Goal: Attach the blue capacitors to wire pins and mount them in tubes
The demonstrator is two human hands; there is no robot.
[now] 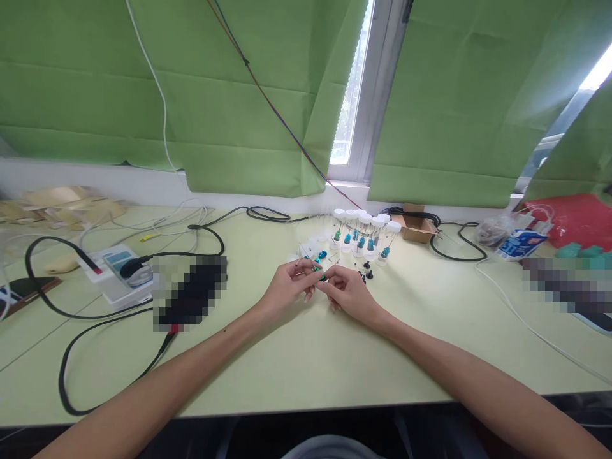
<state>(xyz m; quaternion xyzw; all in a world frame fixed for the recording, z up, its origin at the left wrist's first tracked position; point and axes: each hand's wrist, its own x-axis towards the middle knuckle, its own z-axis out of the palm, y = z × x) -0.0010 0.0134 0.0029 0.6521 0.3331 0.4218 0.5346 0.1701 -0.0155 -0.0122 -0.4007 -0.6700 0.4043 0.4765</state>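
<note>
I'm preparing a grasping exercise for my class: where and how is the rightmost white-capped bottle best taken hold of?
Probably around the clear body of the rightmost bottle, just below its white cap, coming from the right. It stands upright and looks round, and the other bottles crowd its left, leaving fingers more room on the right.

Shows bare left forearm (205, 349) and bare right forearm (433, 357), uncovered for the whole visible length. Slender in build, smooth in outline, tapering toward the wrists (377, 315). Bears one small dark spot (225, 330) on the left forearm, near its far edge. Ends in bare left hand (294, 282) and bare right hand (351, 293), with slim fingers (335, 293); too small for finer inspection.
</note>
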